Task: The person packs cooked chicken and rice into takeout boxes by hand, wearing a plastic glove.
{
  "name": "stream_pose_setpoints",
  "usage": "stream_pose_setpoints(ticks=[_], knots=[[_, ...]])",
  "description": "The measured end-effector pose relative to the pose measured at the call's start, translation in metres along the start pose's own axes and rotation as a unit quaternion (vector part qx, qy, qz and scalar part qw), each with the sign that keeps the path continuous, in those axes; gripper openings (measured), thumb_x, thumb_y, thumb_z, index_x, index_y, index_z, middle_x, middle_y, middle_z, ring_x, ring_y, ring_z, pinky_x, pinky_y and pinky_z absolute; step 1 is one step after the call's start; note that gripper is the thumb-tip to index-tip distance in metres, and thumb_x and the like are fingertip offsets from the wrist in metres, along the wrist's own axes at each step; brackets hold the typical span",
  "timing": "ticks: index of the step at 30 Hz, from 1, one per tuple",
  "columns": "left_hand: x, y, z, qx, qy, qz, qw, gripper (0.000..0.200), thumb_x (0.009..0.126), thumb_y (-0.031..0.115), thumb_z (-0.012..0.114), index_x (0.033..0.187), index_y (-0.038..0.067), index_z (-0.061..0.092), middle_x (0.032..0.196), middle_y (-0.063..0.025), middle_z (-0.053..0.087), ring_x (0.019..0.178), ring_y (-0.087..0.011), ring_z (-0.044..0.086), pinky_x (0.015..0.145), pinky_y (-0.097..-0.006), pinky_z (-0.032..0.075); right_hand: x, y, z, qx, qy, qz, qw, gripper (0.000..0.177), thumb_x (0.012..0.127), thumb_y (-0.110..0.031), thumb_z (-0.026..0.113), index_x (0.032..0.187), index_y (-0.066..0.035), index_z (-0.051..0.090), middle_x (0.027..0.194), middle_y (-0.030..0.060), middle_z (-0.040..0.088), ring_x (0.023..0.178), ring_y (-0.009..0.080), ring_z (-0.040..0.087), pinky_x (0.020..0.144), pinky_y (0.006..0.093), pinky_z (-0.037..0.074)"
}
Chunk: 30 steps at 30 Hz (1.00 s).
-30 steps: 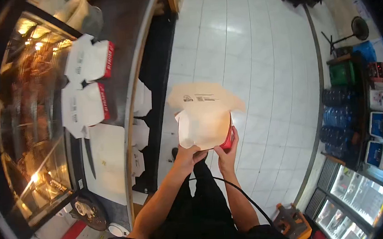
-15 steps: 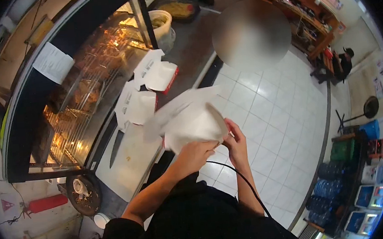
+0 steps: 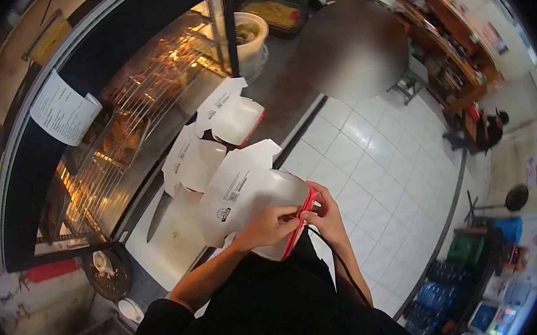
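Between my hands is a white paper takeaway box [image 3: 244, 185] with red outer sides, its printed lid flaps spread out toward the counter. My left hand [image 3: 269, 228] is closed on the near red side of the box, fingers pinching its edge. At the corner to the right, my right hand [image 3: 325, 213] grips the same red wall with thumb and fingers. Two more opened takeaway boxes stand beyond: one box [image 3: 199, 164] close by on the counter, and another box [image 3: 239, 120] farther back. My fingertips partly cover the folds they press.
On the left stands a lit glass display case [image 3: 146, 89] with racks of roasted meat. A knife [image 3: 159, 216] lies on a white cutting board [image 3: 175, 236]. A white tub [image 3: 251, 38] and a dark tray [image 3: 271, 11] sit farther back. Another person [image 3: 489, 132] sits at the right.
The box in my hands has tipped so its red side and printed flaps now show. Both hands have come closer together along that side. The view has shifted slightly.
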<state>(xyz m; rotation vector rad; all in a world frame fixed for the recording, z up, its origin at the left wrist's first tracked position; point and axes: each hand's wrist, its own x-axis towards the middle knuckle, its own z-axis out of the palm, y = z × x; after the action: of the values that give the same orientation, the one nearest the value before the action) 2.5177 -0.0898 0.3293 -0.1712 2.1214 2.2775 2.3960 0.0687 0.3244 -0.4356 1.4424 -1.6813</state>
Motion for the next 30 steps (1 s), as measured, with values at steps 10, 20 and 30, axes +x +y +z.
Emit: stream_pose_setpoints(ticks=[10, 20, 30], knots=[[0.07, 0.015, -0.02, 0.077, 0.099, -0.057, 0.99, 0.032, 0.095, 0.018, 0.062, 0.12, 0.0, 0.066, 0.107, -0.0149, 0.072, 0.098, -0.0168, 0.067, 0.089, -0.0323, 0.052, 0.1, -0.033, -0.055, -0.08, -0.094, -0.027, 0.992, 0.067, 0.078, -0.017, 0.082, 0.136, -0.006, 0.05, 0.141, 0.006, 0.045, 0.126, 0.0201, 0.048, 0.1, 0.0401, 0.048], [0.192, -0.002, -0.026, 0.177, 0.361, 0.071, 0.913, 0.017, 0.095, 0.011, 0.059, 0.085, -0.003, 0.061, 0.068, -0.0127, 0.06, 0.064, -0.0163, 0.058, 0.06, -0.0327, 0.046, 0.211, -0.027, -0.127, -0.169, 0.036, -0.046, 0.984, 0.063, 0.08, -0.011, 0.071, 0.138, -0.006, 0.046, 0.112, 0.0098, 0.062, 0.092, 0.0194, 0.065, 0.067, 0.0313, 0.056], [0.331, 0.009, -0.086, 0.255, 0.375, 0.056, 0.889, 0.018, 0.086, 0.014, 0.067, 0.09, -0.001, 0.057, 0.079, -0.0207, 0.065, 0.079, -0.0366, 0.067, 0.064, -0.0447, 0.049, 0.175, -0.053, -0.349, 0.021, 0.342, -0.062, 0.937, 0.048, 0.088, -0.025, 0.068, 0.127, -0.015, 0.042, 0.106, 0.0076, 0.058, 0.088, 0.021, 0.058, 0.069, 0.0366, 0.054]])
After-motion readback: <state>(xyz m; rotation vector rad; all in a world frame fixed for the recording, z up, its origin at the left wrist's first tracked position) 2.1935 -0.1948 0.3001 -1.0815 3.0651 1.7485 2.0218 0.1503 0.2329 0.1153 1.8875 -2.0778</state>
